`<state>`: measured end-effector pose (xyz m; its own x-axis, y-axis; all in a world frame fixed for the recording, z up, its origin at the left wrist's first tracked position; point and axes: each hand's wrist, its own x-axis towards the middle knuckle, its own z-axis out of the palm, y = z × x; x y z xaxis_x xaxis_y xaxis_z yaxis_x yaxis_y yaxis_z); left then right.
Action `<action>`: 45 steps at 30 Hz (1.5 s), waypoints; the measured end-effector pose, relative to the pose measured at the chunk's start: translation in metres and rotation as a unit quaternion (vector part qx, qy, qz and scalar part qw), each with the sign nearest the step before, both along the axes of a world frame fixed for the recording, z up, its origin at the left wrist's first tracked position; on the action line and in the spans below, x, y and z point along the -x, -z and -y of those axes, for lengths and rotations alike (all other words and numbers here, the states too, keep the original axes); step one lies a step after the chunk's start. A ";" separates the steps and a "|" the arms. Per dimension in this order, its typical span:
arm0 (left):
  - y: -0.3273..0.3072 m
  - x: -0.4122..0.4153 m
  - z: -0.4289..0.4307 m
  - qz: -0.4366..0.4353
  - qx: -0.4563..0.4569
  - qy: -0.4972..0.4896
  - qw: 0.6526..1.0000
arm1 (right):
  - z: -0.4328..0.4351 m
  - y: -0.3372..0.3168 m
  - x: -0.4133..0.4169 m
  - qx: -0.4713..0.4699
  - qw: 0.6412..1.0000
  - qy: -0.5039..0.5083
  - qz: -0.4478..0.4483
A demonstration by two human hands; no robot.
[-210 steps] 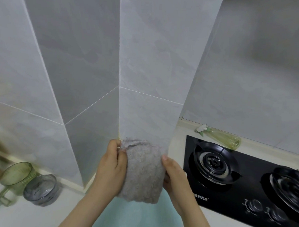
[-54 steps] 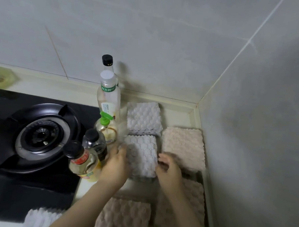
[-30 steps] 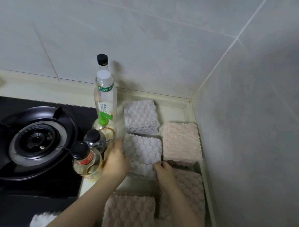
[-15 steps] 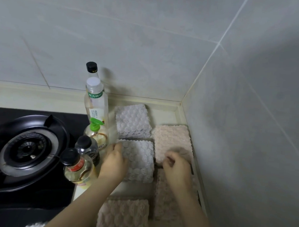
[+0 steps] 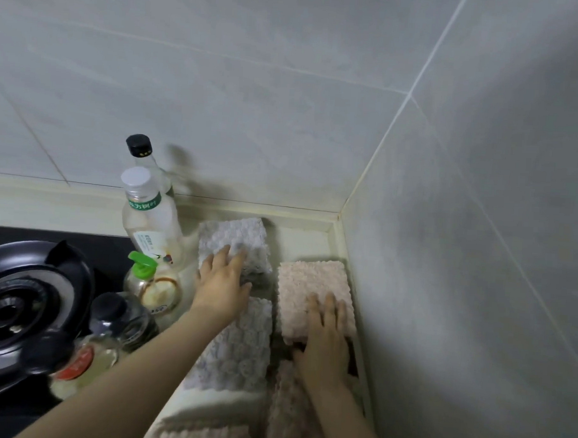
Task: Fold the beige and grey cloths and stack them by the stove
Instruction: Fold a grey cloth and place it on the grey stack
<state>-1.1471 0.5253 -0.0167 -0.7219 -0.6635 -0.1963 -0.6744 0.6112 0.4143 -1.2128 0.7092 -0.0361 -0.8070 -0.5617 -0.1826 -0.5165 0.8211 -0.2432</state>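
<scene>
Several folded cloths lie in the counter corner to the right of the stove (image 5: pixel 22 310). My left hand (image 5: pixel 223 282) rests flat with straight fingers on the far grey cloth (image 5: pixel 233 239). A second grey cloth (image 5: pixel 239 349) lies under my left forearm. My right hand (image 5: pixel 325 339) presses its spread fingers on the folded beige cloth (image 5: pixel 311 286) by the right wall. More beige cloths lie nearer, one (image 5: pixel 289 414) under my right forearm and one (image 5: pixel 202 437) at the bottom edge.
Several bottles stand between stove and cloths: a tall clear one (image 5: pixel 148 219), a black-capped one (image 5: pixel 140 149) behind it, a green-capped one (image 5: pixel 152 282), and two dark-capped ones (image 5: pixel 111 323) nearer. Tiled walls close the corner at the back and right.
My left hand moved from the middle grey cloth forward onto the far grey cloth. My right hand slid onto the beige cloth by the wall and flattened.
</scene>
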 end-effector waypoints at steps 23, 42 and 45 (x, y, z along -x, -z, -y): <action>0.056 0.024 0.049 -0.002 -0.057 0.033 0.998 | 0.067 0.020 0.076 0.006 1.000 0.006 -0.030; 0.056 0.027 0.056 -0.034 -0.019 0.064 0.997 | 0.089 0.017 0.096 0.011 1.000 0.008 -0.022; 0.045 0.023 0.047 -0.031 -0.005 0.054 0.998 | 0.080 0.012 0.086 0.062 0.998 0.000 -0.021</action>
